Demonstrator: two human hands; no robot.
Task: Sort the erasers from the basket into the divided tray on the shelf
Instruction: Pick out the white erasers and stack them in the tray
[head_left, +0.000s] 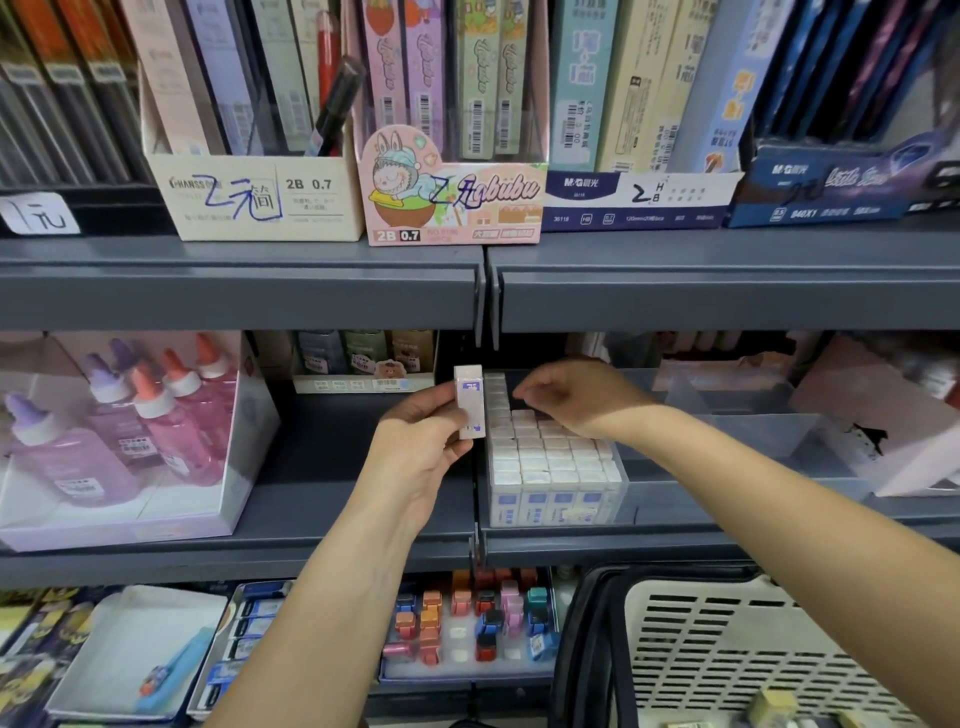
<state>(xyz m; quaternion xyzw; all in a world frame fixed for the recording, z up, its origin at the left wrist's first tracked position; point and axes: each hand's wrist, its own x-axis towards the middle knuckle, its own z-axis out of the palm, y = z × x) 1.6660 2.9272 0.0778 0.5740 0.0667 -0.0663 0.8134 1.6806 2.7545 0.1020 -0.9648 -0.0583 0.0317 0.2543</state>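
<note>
The left hand (421, 441) is pinching a white eraser (470, 402) between thumb and fingers. It is holding the eraser upright just beside the left wall of the clear tray (748, 436), above the grey shelf (234, 564). The right hand (576, 397) is reaching over the tray's left compartment, palm down, its fingers curling toward the packed erasers (550, 457). I cannot tell whether it is gripping one or only touching their tops. The packed erasers are standing upright in tight rows, filling the front of that compartment, and the leftmost column is running farther back than the others. The tray's dividers are showing to the right of the wrist. The basket (727, 649), cream with slotted walls and a dark handle, is sitting below the shelf at the lower right. A few loose pieces (772, 705), too blurred to identify, are lying in its near corner. Pink glue bottles (130, 415) with coloured caps are standing in a box on the shelf, well to the left.
</note>
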